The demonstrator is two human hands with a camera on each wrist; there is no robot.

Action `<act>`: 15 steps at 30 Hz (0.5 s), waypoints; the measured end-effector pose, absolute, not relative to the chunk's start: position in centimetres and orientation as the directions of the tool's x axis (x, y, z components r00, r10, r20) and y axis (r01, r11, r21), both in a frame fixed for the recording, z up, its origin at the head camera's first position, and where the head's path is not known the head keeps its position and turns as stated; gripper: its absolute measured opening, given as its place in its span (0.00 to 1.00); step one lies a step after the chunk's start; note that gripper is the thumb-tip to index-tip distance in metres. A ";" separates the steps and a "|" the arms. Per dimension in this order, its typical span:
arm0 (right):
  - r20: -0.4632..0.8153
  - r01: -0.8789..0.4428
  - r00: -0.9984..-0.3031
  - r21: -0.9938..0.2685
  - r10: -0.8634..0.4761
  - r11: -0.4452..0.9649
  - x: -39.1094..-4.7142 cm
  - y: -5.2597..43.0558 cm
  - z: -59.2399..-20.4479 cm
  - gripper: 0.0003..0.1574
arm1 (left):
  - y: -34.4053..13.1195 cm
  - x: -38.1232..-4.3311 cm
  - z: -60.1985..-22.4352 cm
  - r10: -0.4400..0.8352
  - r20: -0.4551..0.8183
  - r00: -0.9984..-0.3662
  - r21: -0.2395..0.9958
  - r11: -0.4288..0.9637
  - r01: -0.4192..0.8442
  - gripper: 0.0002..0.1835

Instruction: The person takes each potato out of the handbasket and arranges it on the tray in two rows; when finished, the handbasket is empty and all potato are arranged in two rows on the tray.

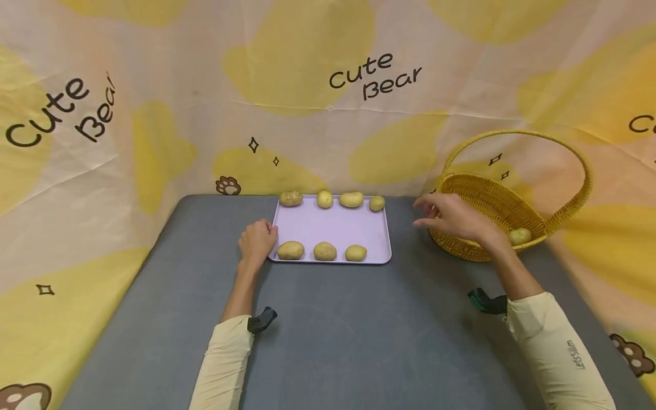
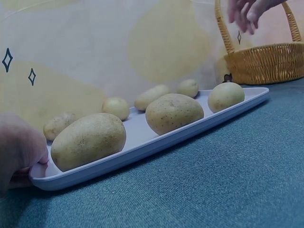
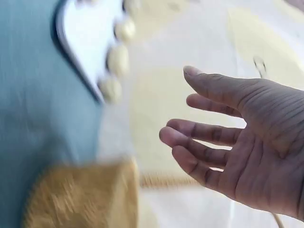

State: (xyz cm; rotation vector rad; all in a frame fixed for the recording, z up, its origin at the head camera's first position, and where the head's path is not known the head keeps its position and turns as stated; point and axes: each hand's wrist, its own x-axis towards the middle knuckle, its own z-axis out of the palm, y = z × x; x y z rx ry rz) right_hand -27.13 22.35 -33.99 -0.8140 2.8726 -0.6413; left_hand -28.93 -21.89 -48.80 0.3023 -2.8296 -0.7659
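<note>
A pale lilac tray [image 1: 330,228] lies on the table with potatoes in two rows. Its back row has several, among them a long potato [image 1: 351,200]; the front row has three, with a large potato [image 2: 89,141] nearest the left hand. My left hand [image 1: 257,242] pinches the tray's left rim near the front corner. Empty, my right hand [image 1: 458,217] is in the air at the left side of the wicker basket [image 1: 461,250], fingers loosely bent and thumb apart, as the right wrist view shows. One potato [image 1: 520,236] is inside the basket, at its right.
The basket's tall arched handle [image 1: 517,132] rises at the right. A grey cloth [image 1: 328,336] covers the table. Behind and at the sides hangs a yellow-patterned fabric [image 1: 307,68]. Each forearm bears a dark wrist mount [image 1: 262,320].
</note>
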 end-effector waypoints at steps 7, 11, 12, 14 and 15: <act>-0.133 -0.342 -0.908 -0.314 -0.398 0.886 -29.7 30.4 -30.8 0.29 | -22.1 -28.8 -49.0 -0.255 0.135 -0.957 0.520 0.841 -0.150 0.14; -0.369 -0.278 -0.855 -0.266 -0.364 0.923 -32.3 34.2 -30.3 0.29 | -22.3 -28.9 -48.9 -0.253 0.149 -0.956 0.520 0.842 -0.142 0.14; -0.443 -0.248 -0.826 -0.267 -0.347 0.931 -32.9 34.8 -30.3 0.30 | -22.3 -28.9 -48.8 -0.251 0.151 -0.956 0.518 0.844 -0.140 0.14; -0.571 -0.171 -0.764 -0.271 -0.301 0.947 -33.8 36.0 -30.6 0.30 | -22.6 -29.0 -48.7 -0.246 0.159 -0.956 0.512 0.849 -0.133 0.14; -0.616 -0.114 -0.741 -0.275 -0.266 0.955 -34.0 36.5 -30.8 0.29 | -22.7 -29.0 -48.6 -0.243 0.165 -0.956 0.509 0.851 -0.129 0.14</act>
